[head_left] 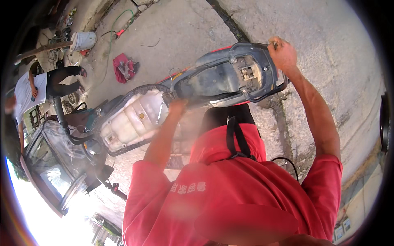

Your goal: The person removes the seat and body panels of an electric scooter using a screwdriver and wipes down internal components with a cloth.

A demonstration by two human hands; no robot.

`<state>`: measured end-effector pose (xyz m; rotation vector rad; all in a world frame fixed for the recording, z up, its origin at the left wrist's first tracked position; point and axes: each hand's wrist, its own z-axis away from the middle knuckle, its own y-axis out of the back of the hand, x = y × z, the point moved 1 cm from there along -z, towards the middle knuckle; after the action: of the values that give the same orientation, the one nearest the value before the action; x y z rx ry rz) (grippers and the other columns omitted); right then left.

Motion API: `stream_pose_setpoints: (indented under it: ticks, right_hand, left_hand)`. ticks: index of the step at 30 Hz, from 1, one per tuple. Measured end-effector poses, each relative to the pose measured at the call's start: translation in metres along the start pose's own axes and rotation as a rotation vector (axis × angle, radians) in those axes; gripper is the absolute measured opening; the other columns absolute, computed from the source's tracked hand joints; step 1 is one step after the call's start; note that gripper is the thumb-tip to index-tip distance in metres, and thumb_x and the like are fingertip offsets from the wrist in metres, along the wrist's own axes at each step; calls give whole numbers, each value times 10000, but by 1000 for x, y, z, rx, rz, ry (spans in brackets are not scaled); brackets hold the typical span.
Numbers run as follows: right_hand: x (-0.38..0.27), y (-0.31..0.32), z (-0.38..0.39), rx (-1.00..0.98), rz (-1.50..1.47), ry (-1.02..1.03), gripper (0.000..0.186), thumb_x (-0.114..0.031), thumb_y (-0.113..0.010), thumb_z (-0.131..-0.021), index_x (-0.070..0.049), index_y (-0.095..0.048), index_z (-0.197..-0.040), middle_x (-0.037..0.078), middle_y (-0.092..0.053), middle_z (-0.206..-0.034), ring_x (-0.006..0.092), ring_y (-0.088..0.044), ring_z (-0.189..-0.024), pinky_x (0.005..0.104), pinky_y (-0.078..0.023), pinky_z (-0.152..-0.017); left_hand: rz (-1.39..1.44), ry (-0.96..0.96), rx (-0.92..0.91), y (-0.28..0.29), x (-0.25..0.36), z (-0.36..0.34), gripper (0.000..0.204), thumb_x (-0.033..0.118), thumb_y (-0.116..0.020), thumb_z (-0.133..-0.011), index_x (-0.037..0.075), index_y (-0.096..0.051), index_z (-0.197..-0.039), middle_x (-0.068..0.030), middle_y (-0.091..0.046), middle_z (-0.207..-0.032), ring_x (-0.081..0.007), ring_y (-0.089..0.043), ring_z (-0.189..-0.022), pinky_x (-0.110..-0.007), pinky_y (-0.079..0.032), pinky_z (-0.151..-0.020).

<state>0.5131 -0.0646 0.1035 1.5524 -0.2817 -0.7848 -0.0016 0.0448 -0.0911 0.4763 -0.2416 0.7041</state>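
Observation:
A motorbike with black bodywork and red trim stands in front of me. Its seat (131, 119) is tipped forward, and the pale plastic underside faces up. My left hand (178, 107) is closed at the seat's rear edge, beside a dark bracket; its fingertips are hard to see. A thin metal rod (160, 112) lies close to that hand on the underside. Behind the seat, the dusty black under-seat compartment (213, 81) is uncovered. At the tail, my right hand (282, 53) is wrapped round the black rear grab rail (262, 46).
Handlebars and a clear windshield (53, 164) are at the left. Beyond the bike, a crumpled red bag (123, 68) lies on the concrete floor near a green hose (110, 45). A white bucket (84, 41) stands further back. Another person (41, 90) is at the far left.

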Motion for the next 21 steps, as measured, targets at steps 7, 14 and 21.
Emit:
stream_pose_setpoints:
  ticks: [7,14,21]
  right_hand:
    - [-5,7,2,39,-63,18,221,-306,-577,-876,-148,-682,-988,152,-704,-905,385,-669,-834,481,-540,-717]
    - [-8,9,5,13,-116,-6,211,-288,-587,-863,-166,-707,-986,141,-703,-870,371,-672,-815,468,-540,-709]
    - [-7,10,0,1,-78,-28,207,-295,-592,-854,-178,-706,-982,147,-704,-880,388,-668,-797,470,-541,-696]
  left_hand:
    - [126,187,37,-10,-11,7,189,298,-614,-918,152,-672,-1022,-28,-608,-766,-118,-478,-536,-292,-336,-440]
    - [-1202,-444,55,-13,64,71,333,208,-580,-861,144,-665,-1176,-181,-704,-1030,-352,-698,-925,-493,-545,-772]
    - [-1026,-542,169,-8,40,70,399,199,-599,-856,151,-615,-1251,-179,-703,-993,-365,-693,-912,-491,-543,-739]
